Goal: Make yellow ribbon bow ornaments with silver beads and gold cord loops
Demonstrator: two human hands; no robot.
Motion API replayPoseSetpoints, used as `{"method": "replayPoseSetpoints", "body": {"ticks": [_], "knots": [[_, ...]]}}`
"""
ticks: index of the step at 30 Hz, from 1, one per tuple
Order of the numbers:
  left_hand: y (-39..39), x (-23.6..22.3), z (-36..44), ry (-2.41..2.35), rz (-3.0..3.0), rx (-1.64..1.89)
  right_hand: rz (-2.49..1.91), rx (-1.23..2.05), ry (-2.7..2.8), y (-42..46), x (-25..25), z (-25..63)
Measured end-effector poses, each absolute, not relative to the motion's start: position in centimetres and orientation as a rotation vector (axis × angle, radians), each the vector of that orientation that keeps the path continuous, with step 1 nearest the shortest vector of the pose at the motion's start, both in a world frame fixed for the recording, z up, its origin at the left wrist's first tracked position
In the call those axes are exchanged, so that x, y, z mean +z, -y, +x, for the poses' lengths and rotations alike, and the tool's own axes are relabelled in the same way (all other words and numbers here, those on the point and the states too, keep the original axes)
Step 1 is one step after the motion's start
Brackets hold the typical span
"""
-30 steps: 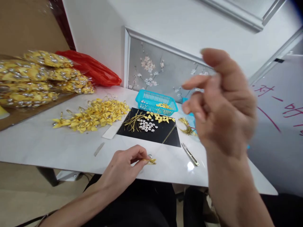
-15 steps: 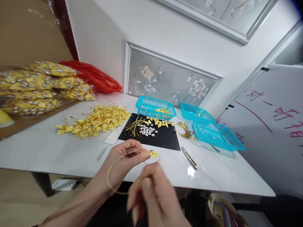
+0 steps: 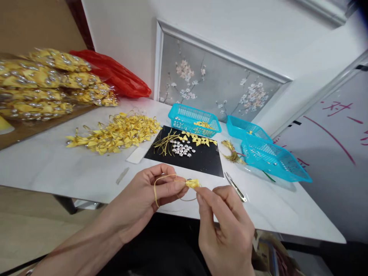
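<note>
My left hand (image 3: 149,195) pinches a small yellow bow (image 3: 192,183) with a silver bead, and a thin gold cord (image 3: 157,188) loops from it over my fingers. My right hand (image 3: 224,226) meets it from below, thumb and forefinger pinched on the cord just under the bow. Both hands hover above the near edge of the white table (image 3: 57,168). Behind them lies a black mat (image 3: 201,159) with silver beads (image 3: 180,147), gold cords and loose yellow bows (image 3: 201,141).
A heap of finished yellow bows (image 3: 115,132) lies left of the mat, with bagged ones (image 3: 43,88) and a red bag (image 3: 115,78) beyond. Three blue baskets (image 3: 189,119) (image 3: 244,128) (image 3: 276,161) stand at the back right. Snips (image 3: 235,186) lie beside my right hand.
My right hand came down from high in front of the camera and has closed on the cord beside the bow. The left hand has lifted slightly off the table.
</note>
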State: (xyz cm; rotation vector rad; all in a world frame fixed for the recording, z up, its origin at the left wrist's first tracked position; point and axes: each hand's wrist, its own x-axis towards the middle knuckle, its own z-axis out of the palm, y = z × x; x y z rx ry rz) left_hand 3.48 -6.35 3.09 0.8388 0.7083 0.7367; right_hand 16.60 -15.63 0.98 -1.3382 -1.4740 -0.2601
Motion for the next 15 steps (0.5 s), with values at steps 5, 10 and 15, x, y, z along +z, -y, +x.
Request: {"method": "replayPoseSetpoints", "body": {"ticks": [5,10,15], "knots": [[6.3,2.88,3.56,-0.705,0.805,0.724,-1.397,-0.268,1.491,15.82,1.18,16.71],[6.12,2.74,3.49,-0.694,0.775,0.703,-1.42,-0.284,1.525,15.89,1.39,16.82],[6.08,2.74,3.48,-0.682,0.753,0.693,-1.41,-0.363,1.569,15.64,1.45,17.3]]}}
